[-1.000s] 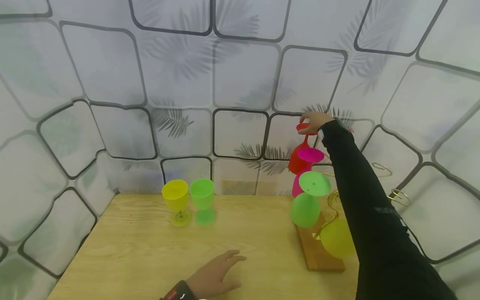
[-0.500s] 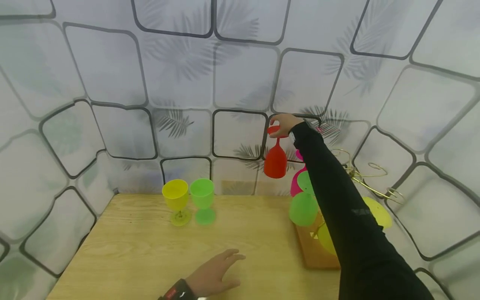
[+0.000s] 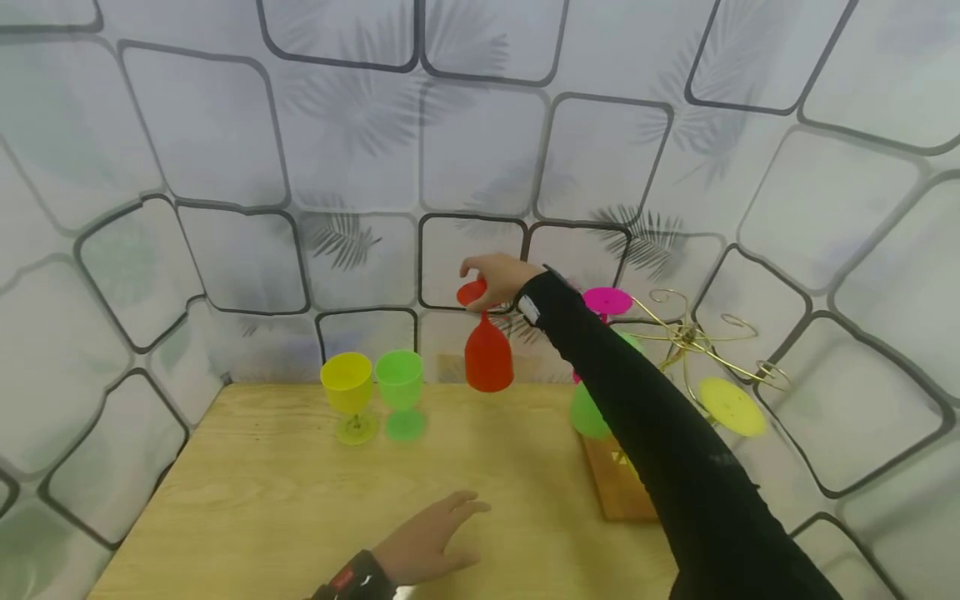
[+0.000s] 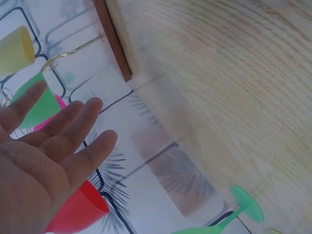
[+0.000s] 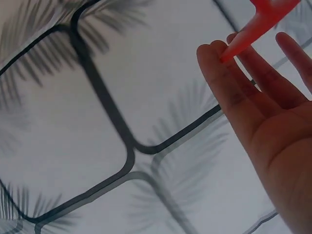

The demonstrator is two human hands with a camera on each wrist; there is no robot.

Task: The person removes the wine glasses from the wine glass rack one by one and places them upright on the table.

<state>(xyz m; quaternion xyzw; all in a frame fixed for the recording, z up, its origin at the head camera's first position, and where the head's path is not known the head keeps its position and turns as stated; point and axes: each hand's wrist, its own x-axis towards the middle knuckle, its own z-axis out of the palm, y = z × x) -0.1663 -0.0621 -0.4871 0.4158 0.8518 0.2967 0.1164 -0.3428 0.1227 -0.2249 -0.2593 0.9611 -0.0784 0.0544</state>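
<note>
A red plastic goblet (image 3: 489,358) hangs upside down in the air near the back wall, above the table. My right hand (image 3: 506,279) pinches it by the rim of its foot, and the right wrist view shows the fingertips on the red foot (image 5: 261,27). To its left, a yellow goblet (image 3: 348,383) and a green goblet (image 3: 401,379) stand upright side by side at the table's back. My left hand (image 3: 423,542) hovers at the front of the table with fingers loosely extended, holding nothing.
On the right, a gold wire rack (image 3: 686,337) rises from a wooden base (image 3: 618,492). Magenta (image 3: 607,300), green (image 3: 588,414) and yellow (image 3: 731,407) goblets hang upside down on it, partly hidden by my right sleeve. The patterned wall (image 3: 480,150) borders the table (image 3: 285,500).
My right hand has carried the red goblet left, away from the rack, and somewhat lower. The left hand stays in nearly the same place.
</note>
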